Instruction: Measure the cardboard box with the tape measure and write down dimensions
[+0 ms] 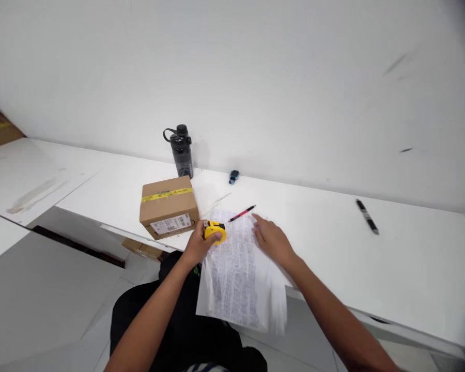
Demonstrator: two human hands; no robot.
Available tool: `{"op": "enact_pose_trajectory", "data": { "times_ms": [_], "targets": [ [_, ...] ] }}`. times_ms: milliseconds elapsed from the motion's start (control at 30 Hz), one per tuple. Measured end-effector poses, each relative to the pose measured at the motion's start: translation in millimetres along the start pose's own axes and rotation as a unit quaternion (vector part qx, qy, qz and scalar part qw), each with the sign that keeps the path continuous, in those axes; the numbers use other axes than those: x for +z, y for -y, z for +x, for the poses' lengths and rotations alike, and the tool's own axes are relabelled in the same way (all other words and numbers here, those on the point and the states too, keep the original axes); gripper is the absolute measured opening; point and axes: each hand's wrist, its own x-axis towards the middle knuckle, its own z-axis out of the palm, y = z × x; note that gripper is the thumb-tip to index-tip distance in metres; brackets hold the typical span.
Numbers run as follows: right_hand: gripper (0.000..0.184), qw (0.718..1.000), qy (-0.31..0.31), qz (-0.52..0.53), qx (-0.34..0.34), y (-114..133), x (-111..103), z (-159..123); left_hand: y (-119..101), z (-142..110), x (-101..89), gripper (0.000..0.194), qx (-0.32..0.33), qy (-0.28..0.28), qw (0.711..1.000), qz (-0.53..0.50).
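Note:
My left hand (199, 244) is closed around a yellow tape measure (216, 233), held over the upper left corner of some papers. The papers (234, 274) are covered in handwriting and hang partly over the front edge of the table. On their upper right edge rests my right hand (272, 238), its fingers stretched out and holding nothing. A red and black pen (242, 213) lies at the top of the papers, just left of my right fingertips. Left of the tape measure stands a cardboard box (168, 206) with yellow tape and a white label.
Behind the box a dark bottle (182, 155) stands against the wall. A small blue and black object (233, 176), perhaps a watch, lies near the wall. Farther right on the white table (318, 248) is a black marker (367, 217). More cardboard (0, 126) shows at far left.

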Motion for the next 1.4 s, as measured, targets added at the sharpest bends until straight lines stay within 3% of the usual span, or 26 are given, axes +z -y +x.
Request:
{"op": "enact_pose_trajectory", "data": {
  "times_ms": [67, 200, 333, 400, 433, 533, 633, 867, 1400],
  "targets": [
    [0.047, 0.998, 0.028, -0.051, 0.03, -10, -10, 31, -1, 2, 0.4, 0.041, 0.007, -0.001, 1.0, 0.009],
    [0.032, 0.996, 0.061, -0.047, -0.047, -23, -21, 75, -3, 3, 1.6, 0.041, 0.007, 0.008, 1.0, -0.013],
    [0.029, 0.999, 0.016, 0.007, -0.036, -18, -28, 55, -1, 4, 1.8, 0.043, -0.005, 0.007, 0.999, -0.031],
    [0.031, 0.991, -0.022, 0.134, 0.007, -13, -28, 27, 1, 5, 1.8, 0.044, -0.004, 0.011, 0.999, -0.04],
    [0.034, 0.974, -0.026, 0.224, 0.03, -11, -27, 13, 1, 5, 1.7, 0.044, -0.002, 0.013, 0.999, -0.043],
    [0.042, 0.889, -0.006, 0.449, 0.093, -8, -18, -19, 2, 6, 1.5, 0.045, 0.003, 0.017, 0.999, -0.038],
    [0.051, 0.837, -0.003, 0.53, 0.137, -9, -7, -28, 0, 6, 1.0, 0.044, 0.003, 0.02, 1.0, -0.017],
    [0.041, 0.879, -0.005, 0.443, 0.178, -7, -8, -27, -1, 4, 0.8, 0.046, 0.002, 0.008, 0.999, 0.038],
    [0.045, 0.891, -0.016, 0.406, 0.2, -7, -8, -27, -1, 3, 1.9, 0.045, -0.014, 0.011, 0.999, 0.039]
  ]
}}
